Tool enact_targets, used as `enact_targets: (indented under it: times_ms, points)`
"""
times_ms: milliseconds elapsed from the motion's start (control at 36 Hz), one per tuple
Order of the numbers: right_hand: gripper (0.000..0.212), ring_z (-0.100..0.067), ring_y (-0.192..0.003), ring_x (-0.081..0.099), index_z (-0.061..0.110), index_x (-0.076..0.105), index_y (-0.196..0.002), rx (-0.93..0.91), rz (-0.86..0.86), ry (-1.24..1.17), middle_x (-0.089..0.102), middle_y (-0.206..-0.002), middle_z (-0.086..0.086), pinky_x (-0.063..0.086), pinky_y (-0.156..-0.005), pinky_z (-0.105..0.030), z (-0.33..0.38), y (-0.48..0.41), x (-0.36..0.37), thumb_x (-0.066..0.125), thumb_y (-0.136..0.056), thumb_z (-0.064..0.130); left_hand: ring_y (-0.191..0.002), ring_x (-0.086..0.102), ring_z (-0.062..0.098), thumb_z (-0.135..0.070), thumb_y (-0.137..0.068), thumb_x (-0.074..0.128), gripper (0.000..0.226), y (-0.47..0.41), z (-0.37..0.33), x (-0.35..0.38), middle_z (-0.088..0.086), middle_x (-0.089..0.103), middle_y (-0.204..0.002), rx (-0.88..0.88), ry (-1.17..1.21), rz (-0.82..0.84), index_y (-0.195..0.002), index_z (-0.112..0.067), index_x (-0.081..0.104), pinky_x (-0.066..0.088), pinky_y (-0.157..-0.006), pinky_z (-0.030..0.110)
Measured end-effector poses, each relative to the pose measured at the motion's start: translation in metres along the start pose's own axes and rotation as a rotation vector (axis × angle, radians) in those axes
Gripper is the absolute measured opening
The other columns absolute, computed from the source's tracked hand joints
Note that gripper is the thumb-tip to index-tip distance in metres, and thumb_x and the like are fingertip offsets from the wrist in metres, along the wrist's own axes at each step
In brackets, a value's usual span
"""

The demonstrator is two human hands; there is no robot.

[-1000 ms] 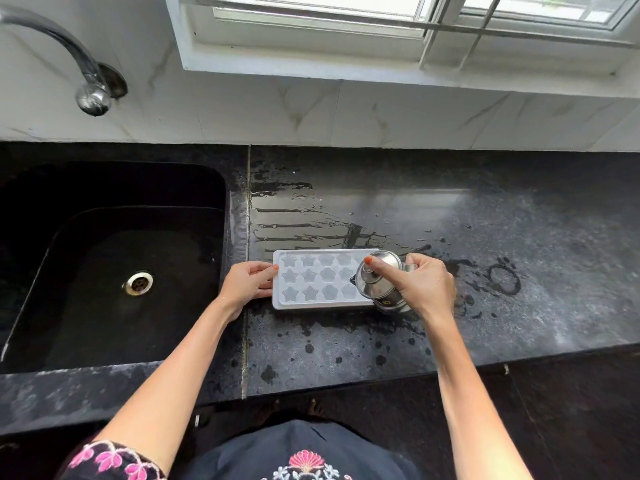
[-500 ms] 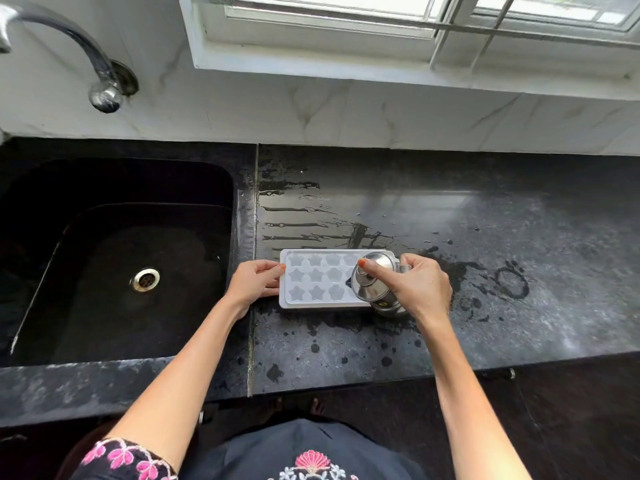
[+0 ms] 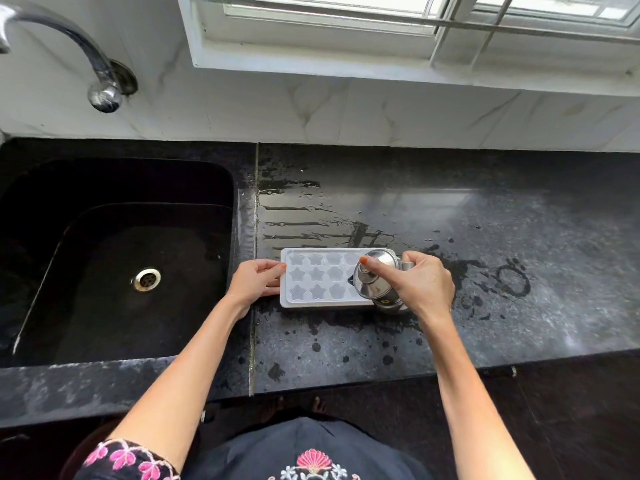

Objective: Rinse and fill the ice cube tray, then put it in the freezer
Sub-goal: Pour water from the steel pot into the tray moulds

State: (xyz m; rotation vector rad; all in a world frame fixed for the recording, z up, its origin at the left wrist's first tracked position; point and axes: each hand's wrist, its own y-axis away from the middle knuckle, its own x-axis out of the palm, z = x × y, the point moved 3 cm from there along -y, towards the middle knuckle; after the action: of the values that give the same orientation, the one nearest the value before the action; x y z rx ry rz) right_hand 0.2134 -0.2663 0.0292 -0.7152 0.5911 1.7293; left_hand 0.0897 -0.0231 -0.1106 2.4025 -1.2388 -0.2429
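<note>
Ice cube tray (image 3: 320, 277) (star cells) right of sink (image 3: 117, 261) | I see left hand (image 3: 254, 282) pinching its end | right hand (image 3: 420, 285) gripping tilted steel jug (image 3: 375, 280) over it

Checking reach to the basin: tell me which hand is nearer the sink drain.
Left. The left hand grips the ice tray's end beside the sink, closest to the drain; the right hand tilts a steel pot over the tray's far end.

No writing, brand, number or sign can be read anywhere in view. A small yellowish patch on the lower side of the steel jug (image 3: 375, 284), which is tipped over the right end of the ice cube tray (image 3: 317, 277), may be a sticker, but it is too blurred to read.
</note>
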Motion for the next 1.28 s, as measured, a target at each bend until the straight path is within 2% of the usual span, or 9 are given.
enact_targets:
  times_ms: [139,389,667,833,889,972,1083,1194,1278]
  points:
    - [0.033,-0.003,-0.043,0.036,0.057,0.052,-0.047,0.003,0.006,0.003,0.041,-0.033,0.022,0.027,-0.047,-0.029,-0.001,-0.001,-0.002,0.073,-0.054,0.081,-0.083,0.077,0.020,-0.018,-0.093,0.069,0.016,-0.001,0.001,0.000,0.011,0.079,-0.097,-0.001,0.003,0.003,-0.103,-0.006,0.074,0.060,-0.065,0.024]
    - [0.043,-0.007,-0.044,0.040,0.045,0.053,-0.048,0.003,0.006,-0.003,0.042,-0.033,0.018,0.031,-0.049,-0.031,-0.004,-0.005,-0.001,0.073,-0.053,0.082,-0.083,0.077,0.021,-0.017,-0.092,0.070,0.014,-0.001,0.001,0.000,0.010,0.079,-0.096,-0.005,0.038,0.011,-0.101,-0.007,0.074,0.060,-0.064,0.023]
    - [0.040,-0.004,-0.038,0.041,0.049,0.052,-0.049,-0.009,0.028,-0.004,0.042,-0.034,0.020,0.027,-0.047,-0.028,0.001,-0.006,0.002,0.071,-0.054,0.084,-0.087,0.077,0.024,-0.018,-0.093,0.070,0.019,0.000,0.001,-0.001,0.011,0.079,-0.097,0.002,0.019,0.010,-0.105,-0.005,0.074,0.061,-0.067,0.025]
    - [0.038,-0.004,-0.044,0.038,0.050,0.054,-0.048,-0.030,0.043,-0.030,0.043,-0.034,0.020,0.027,-0.049,-0.029,0.005,-0.007,0.008,0.074,-0.053,0.082,-0.085,0.077,0.023,-0.018,-0.093,0.069,0.019,0.000,0.001,-0.001,0.012,0.079,-0.098,0.005,0.022,0.008,-0.105,-0.004,0.074,0.061,-0.066,0.025]
    - [0.044,-0.005,-0.045,0.040,0.042,0.056,-0.048,-0.023,0.052,-0.032,0.044,-0.035,0.018,0.030,-0.049,-0.030,0.005,-0.008,0.011,0.074,-0.052,0.082,-0.084,0.077,0.022,-0.018,-0.093,0.070,0.020,0.000,0.001,-0.001,0.012,0.078,-0.098,0.004,0.023,0.005,-0.106,-0.003,0.074,0.061,-0.066,0.025]
    - [0.070,-0.008,-0.047,0.045,0.017,0.051,-0.051,-0.012,0.060,-0.021,0.049,-0.041,0.012,0.035,-0.051,-0.031,0.005,-0.007,0.015,0.074,-0.051,0.083,-0.082,0.076,0.020,-0.017,-0.094,0.069,0.020,0.001,0.000,0.000,0.012,0.078,-0.097,0.005,0.027,0.002,-0.106,-0.002,0.073,0.060,-0.065,0.024]
    - [0.074,-0.009,-0.051,0.052,0.011,0.058,-0.060,-0.028,0.076,0.007,0.061,-0.050,0.004,0.036,-0.050,-0.028,0.011,-0.005,0.021,0.073,-0.053,0.083,-0.075,0.076,0.015,-0.015,-0.094,0.068,0.016,0.002,-0.001,0.000,0.011,0.078,-0.094,0.002,0.036,-0.005,-0.103,-0.003,0.072,0.059,-0.061,0.021]
    - [0.072,-0.008,-0.047,0.046,0.015,0.045,-0.053,-0.042,0.086,0.027,0.051,-0.044,0.008,0.034,-0.048,-0.030,0.015,-0.003,0.025,0.074,-0.054,0.081,-0.073,0.076,0.013,-0.015,-0.094,0.068,0.011,0.003,-0.002,-0.001,0.007,0.078,-0.089,0.002,0.033,-0.010,-0.099,-0.007,0.073,0.058,-0.060,0.020]
    - [0.071,-0.009,-0.050,0.051,0.015,0.051,-0.054,-0.055,0.095,0.033,0.060,-0.049,0.004,0.038,-0.051,-0.029,0.017,-0.002,0.027,0.073,-0.054,0.083,-0.073,0.076,0.013,-0.015,-0.093,0.069,0.010,0.003,-0.002,0.000,0.004,0.078,-0.085,-0.002,0.036,-0.014,-0.098,-0.008,0.073,0.058,-0.060,0.020]
